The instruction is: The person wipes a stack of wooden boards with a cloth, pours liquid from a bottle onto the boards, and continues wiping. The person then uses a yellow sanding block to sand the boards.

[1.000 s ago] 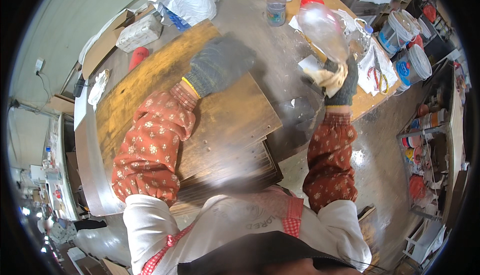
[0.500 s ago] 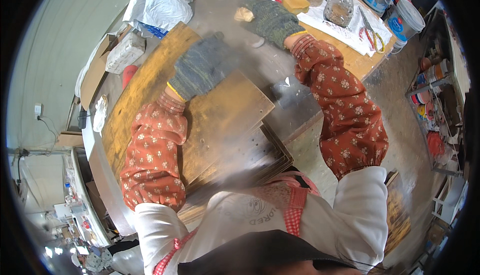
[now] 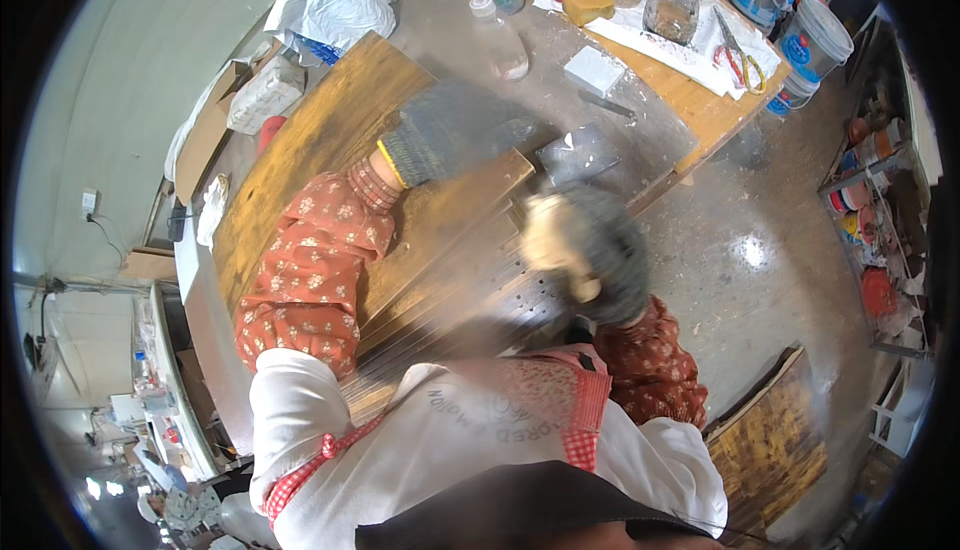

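My left hand (image 3: 455, 135), in a grey knit glove with a yellow cuff, lies across the far edge of the top wooden board (image 3: 440, 215). Its fingers look stretched out to the right, with blurred tips. That board tops a stack of boards whose dark, dotted lower layers show near my body. Off the right side of the stack is my right hand (image 3: 615, 260), gloved too and smeared by motion. A pale, crumpled cloth-like wad (image 3: 555, 240) is in it; its exact kind is blurred. Another long, stained board (image 3: 310, 135) lies to the left under my left forearm.
A clear bottle (image 3: 503, 45), a white square (image 3: 595, 70) and a dark plate (image 3: 578, 155) sit on the table. Scissors (image 3: 738, 60), a jar (image 3: 673, 12) and a yellow sponge (image 3: 588, 5) lie far right. Buckets (image 3: 815, 35) stand beyond; a board (image 3: 775, 440) leans lower right.
My right hand has come from the far side of the table toward me, to the right side of the stack. My left hand has shifted a little right along the board's far edge.
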Motion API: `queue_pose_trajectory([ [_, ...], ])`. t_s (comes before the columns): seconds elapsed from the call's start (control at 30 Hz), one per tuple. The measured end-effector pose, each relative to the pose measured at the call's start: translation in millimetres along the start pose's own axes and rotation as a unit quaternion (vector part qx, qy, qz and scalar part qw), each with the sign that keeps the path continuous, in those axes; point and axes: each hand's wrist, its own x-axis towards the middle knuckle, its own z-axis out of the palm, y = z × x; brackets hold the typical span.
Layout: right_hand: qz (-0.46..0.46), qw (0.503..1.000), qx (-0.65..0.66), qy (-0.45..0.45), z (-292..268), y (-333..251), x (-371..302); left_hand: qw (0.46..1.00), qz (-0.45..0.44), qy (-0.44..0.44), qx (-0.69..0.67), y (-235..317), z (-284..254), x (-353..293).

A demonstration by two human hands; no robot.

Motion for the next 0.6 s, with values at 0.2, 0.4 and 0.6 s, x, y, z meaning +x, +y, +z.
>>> queue_pose_trajectory([
  [0.2, -0.079, 0.975, -0.164, -0.124, 38, 31, 0, 0.999, -0.008, -0.001, 0.045, 7, 0, 8],
  [0.4, 0.175, 0.984, -0.011, 0.044, 17, 63, 11, 0.99, 0.029, -0.04, 0.131, 6, -2, 9],
  [0.6, -0.077, 0.974, -0.2, -0.078, 26, 26, 6, 0.996, 0.025, -0.069, 0.042, -5, -3, 7],
])
